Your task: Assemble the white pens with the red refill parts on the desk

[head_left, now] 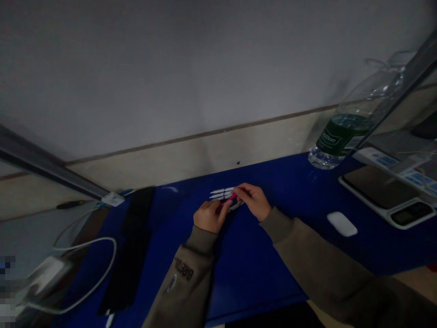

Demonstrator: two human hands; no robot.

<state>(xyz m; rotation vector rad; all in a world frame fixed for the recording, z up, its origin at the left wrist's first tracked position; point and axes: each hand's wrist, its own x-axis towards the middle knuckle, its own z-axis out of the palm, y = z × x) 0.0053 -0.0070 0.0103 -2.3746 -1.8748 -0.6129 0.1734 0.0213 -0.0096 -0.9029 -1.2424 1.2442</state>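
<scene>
Between my two hands is a slim pink pen (232,197), slanting up to the right above the blue table. My left hand (209,216) is closed around its lower left end. The fingertips of my right hand (253,200) pinch its upper right end. Right behind the hands, several white pens (221,191) lie side by side on the table, partly covered by my fingers. Another white piece shows beneath the pink pen, but its kind is hard to make out.
A large clear bottle (341,136) with a green label stands at the back right. A kitchen scale (382,191) and a white computer mouse (342,223) are on the right. Black flat objects (128,264) and a white cable (112,255) lie left. A wall (191,155) borders the blue table (246,282).
</scene>
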